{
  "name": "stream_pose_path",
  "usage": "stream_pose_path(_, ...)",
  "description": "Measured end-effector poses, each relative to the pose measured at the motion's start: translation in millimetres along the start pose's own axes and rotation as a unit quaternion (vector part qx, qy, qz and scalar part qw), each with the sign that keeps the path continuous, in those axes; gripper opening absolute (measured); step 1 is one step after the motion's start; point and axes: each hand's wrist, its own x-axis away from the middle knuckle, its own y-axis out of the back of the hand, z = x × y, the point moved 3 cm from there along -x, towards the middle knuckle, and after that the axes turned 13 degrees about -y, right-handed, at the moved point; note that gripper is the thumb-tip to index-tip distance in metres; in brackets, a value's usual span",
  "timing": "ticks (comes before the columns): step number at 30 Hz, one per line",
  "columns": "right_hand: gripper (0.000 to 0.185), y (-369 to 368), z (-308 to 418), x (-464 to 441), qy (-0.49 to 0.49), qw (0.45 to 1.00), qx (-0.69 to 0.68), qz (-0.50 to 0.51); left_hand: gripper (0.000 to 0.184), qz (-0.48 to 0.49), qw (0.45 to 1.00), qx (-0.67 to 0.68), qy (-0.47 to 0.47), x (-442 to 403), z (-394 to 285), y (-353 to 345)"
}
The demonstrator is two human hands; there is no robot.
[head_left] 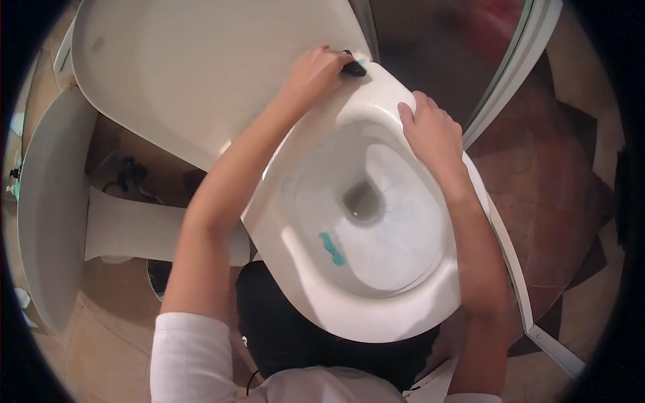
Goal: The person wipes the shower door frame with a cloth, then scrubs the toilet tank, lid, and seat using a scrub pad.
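Note:
A white toilet bowl (349,322) is below me, with a little water at its bottom. A streak of teal gel (331,249) clings to its inner wall at the near left. My left hand (319,72) is closed around a small black object (354,66) at the back of the toilet, its kind unclear. A light blue spot shows beside it. My right hand (435,131) grips the right rim, thumb on top and fingers bent over the outer edge, their tips hidden.
A large white panel (168,60) rises behind the bowl at the upper left. To the left stands a pedestal sink (54,208). On the right are a glass shower door (450,60) with a pale frame and brown floor tiles (537,201).

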Motion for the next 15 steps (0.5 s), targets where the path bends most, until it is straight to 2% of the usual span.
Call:
stream_pose_path(1, 0.039, 0, -1, -1, 0.000, 1.000, 0.001, 0.002, 0.030, -0.025, 0.998, 0.035, 0.038, -7, -4, -1)
stream_pose_path(4, 0.038, -1, -3, 0, 0.006, 1.000, -0.008, 0.016, 0.033, 0.007, 0.999, 0.022, 0.028, 1, -12, 4)
stream_pose_path(5, 0.038, -1, -3, -1, 0.005, 1.000, -0.012, 0.025, 0.032, 0.026, 0.999, -0.021, -0.026, 15, -10, 5)
stream_pose_path(6, 0.038, -1, 0, -3, 0.012, 0.999, -0.020, 0.026, 0.032, 0.030, 0.999, -0.030, -0.021, 31, 1, 10)
stream_pose_path(7, 0.038, -1, -1, -2, 0.004, 0.999, -0.017, 0.030, 0.034, 0.027, 0.995, -0.077, -0.055, 49, 12, 19)
stream_pose_path(10, 0.039, 2, -1, 0, -0.007, 0.999, -0.016, 0.038, 0.039, 0.064, 0.964, -0.202, -0.160, 106, 37, 78)
stream_pose_path(12, 0.040, 2, -3, 0, -0.017, 0.998, -0.020, 0.056, 0.028, 0.097, 0.950, -0.221, -0.198, 146, 33, 89)
stream_pose_path(15, 0.040, 1, 0, 3, -0.017, 0.999, 0.003, 0.038, 0.026, 0.108, 0.964, -0.194, -0.149, 182, 26, 80)
